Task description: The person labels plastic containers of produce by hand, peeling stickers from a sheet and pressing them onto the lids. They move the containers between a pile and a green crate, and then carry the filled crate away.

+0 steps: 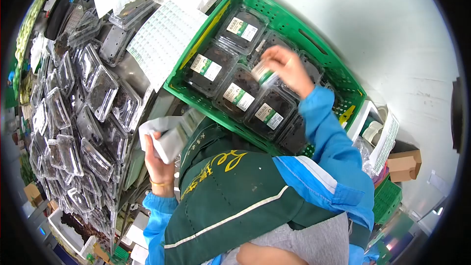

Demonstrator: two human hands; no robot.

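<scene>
My left hand [158, 169] is wrapped round a white roll of labels [169, 145], with a strip of backing trailing from it to the right. My right hand [290, 71] is over the green crate [196, 44], its fingers pinching a small white and green label [264, 74] that is blurred by motion. Beneath it lie clear plastic boxes with dark contents. Several carry labels, among them one box at the crate's far end [252, 15], one at the left [194, 83] and one nearer me [282, 103]. My right forearm hides part of the boxes on the right.
To the left, many clear plastic boxes [103, 93] are heaped on a table. Printed sheets [167, 34] lie between that heap and the crate. At the right are a cardboard box [405, 164] and another green crate [387, 198]. A pale wall [382, 29] rises behind.
</scene>
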